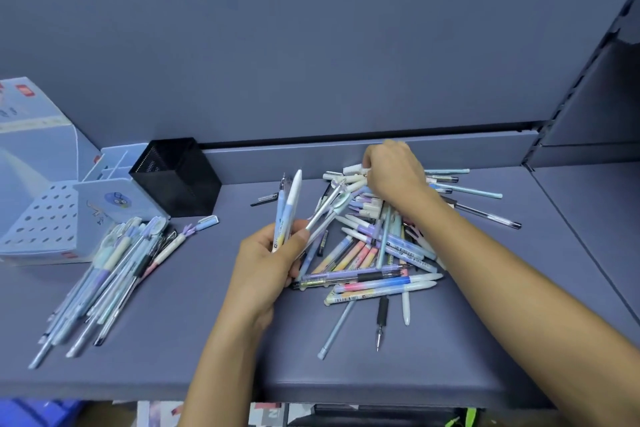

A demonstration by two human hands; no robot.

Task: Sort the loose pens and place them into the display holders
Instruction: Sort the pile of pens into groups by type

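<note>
A heap of loose pastel pens (377,246) lies on the grey-blue shelf, right of centre. My left hand (270,263) grips a small bunch of pens (289,208) that fan upward, white and light blue among them. My right hand (394,172) reaches into the far end of the heap with its fingers curled on a white-capped pen (355,170). A second, sorted bundle of pens (110,274) lies at the left. Behind that bundle stand a black mesh holder (176,177) and a light blue display holder (45,218) with rows of holes.
A pale blue divided box (110,163) sits behind the display holder, and a printed carton (31,121) stands at the far left. The shelf's back wall (311,45) rises close behind the heap. A slotted upright (588,73) bounds the right side. The shelf's front edge (311,388) runs below my forearms.
</note>
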